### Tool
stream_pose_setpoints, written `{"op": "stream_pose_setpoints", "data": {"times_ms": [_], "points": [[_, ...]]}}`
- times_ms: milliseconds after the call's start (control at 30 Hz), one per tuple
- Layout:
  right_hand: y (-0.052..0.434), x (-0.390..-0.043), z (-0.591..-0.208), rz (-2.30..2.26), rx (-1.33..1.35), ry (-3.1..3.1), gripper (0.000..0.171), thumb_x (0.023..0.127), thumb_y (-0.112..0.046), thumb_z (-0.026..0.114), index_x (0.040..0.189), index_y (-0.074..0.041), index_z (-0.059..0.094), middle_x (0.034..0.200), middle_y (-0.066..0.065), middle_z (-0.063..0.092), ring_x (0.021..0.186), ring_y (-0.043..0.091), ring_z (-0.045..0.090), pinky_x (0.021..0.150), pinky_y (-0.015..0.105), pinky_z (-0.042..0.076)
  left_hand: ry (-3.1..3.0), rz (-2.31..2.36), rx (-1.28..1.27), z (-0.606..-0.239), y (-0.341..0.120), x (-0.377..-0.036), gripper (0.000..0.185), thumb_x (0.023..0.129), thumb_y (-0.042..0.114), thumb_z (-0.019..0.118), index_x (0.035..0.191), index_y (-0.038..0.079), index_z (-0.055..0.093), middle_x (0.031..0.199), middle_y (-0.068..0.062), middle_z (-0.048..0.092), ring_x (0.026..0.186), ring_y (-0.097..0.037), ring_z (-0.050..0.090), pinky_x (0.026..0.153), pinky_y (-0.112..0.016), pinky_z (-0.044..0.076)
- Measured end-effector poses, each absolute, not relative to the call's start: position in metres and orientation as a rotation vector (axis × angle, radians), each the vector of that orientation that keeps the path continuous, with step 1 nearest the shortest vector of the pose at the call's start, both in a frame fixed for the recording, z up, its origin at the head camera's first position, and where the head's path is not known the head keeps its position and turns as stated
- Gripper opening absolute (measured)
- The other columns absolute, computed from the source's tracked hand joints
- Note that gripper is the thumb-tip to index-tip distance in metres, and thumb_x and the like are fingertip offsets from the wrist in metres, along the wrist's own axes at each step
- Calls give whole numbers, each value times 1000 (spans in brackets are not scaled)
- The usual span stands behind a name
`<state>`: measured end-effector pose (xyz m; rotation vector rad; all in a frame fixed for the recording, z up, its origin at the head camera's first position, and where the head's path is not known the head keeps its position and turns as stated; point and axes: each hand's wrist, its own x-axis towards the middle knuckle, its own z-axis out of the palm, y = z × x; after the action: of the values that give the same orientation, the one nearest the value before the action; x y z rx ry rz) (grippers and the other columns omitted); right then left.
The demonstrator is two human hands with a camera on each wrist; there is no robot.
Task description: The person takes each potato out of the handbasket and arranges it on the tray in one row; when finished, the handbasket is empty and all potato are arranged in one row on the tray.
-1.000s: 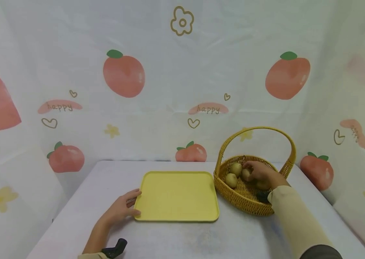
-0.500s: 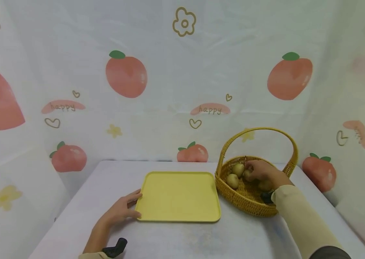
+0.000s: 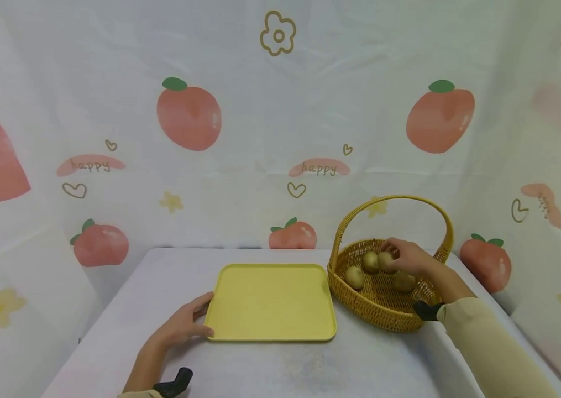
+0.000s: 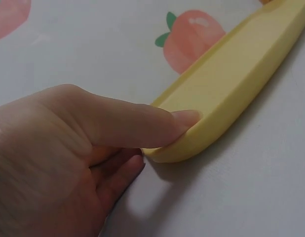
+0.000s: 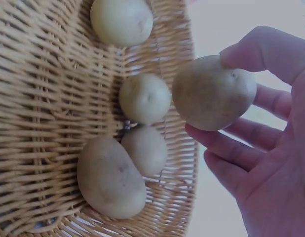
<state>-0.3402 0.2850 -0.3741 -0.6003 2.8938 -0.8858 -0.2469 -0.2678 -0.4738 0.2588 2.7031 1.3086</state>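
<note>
My right hand (image 3: 413,261) pinches a round, brownish potato (image 5: 211,94) between thumb and fingers, lifted over the wicker basket (image 3: 372,314). Several other potatoes lie inside; in the right wrist view a pale potato (image 5: 145,98) is just beside the held one, and a larger oblong potato (image 5: 112,177) lies lower. At the left end of the yellow tray (image 3: 270,301), my left hand (image 3: 178,326) grips the edge. Its thumb (image 4: 157,126) lies over the tray rim in the left wrist view, while the other fingers are partly hidden below it. The tray's surface is bare.
The basket's tall arched handle (image 3: 394,198) rises above the potatoes, close to my right forearm. Tray and basket stand side by side on the white-covered table (image 3: 260,367). A white curtain (image 3: 250,204) with printed fruit closes off the back and sides.
My right hand has risen and drawn slightly right, lifting the potato from among the others. More potatoes now show in the basket. The left hand stays at the tray.
</note>
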Motion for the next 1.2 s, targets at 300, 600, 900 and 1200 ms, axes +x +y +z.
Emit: {"op": "stream_pose_setpoints", "data": {"times_ms": [300, 600, 900, 1200], "points": [[271, -309, -378, -1033, -842, 3017, 44, 84, -9, 71, 125, 2, 60, 115, 19, 62, 96, 30, 61, 77, 43, 53, 2698, 1296, 309, -475, -267, -247, 106, 64, 18, 89, 147, -11, 29, 152, -28, 29, 138, -43, 30, 114, -54, 20], [238, -284, -383, -1314, -1043, 3010, 39, 80, 0, 76, 117, -4, 65, 120, 16, 58, 101, 30, 58, 75, 38, 58, 2726, 1260, 253, -476, -265, -247, 111, 61, 23, 91, 148, -8, 29, 152, -26, 30, 140, -43, 27, 114, -56, 18], [201, -279, -384, -1633, -1095, 2758, 41, 81, 1, 76, 119, -2, 60, 119, 15, 57, 102, 24, 58, 82, 31, 56, 2738, 1238, 241, -477, -265, -248, 112, 60, 24, 91, 148, -8, 29, 152, -26, 30, 140, -44, 26, 114, -57, 18], [147, -284, -400, -1587, -1192, 2757, 39, 80, -8, 79, 116, -6, 64, 112, 6, 65, 95, 18, 60, 79, 37, 54, 2736, 1228, 284, -474, -266, -246, 114, 62, 27, 91, 148, -9, 27, 153, -28, 27, 140, -45, 23, 114, -57, 17]]}}
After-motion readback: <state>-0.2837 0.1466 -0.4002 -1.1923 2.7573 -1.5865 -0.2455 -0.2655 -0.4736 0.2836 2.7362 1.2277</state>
